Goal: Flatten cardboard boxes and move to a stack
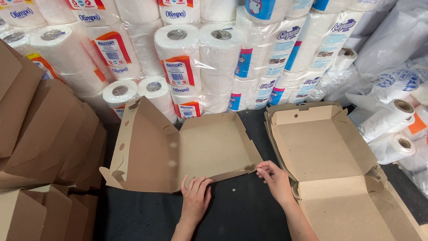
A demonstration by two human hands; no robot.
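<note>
Half-folded brown cardboard box lying open on the dark table, between a stack of finished open boxes on the right and leaning flat blanks on the left. Left hand spread flat, fingers pressing the near edge; right hand pinching the front corner flap. Behind, wrapped toilet-paper packs.

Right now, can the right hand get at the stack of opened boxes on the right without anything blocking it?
Probably yes. The right hand pinches the corner of the half-folded box, and the stack of opened boxes lies just beside it with only bare dark table between.
</note>
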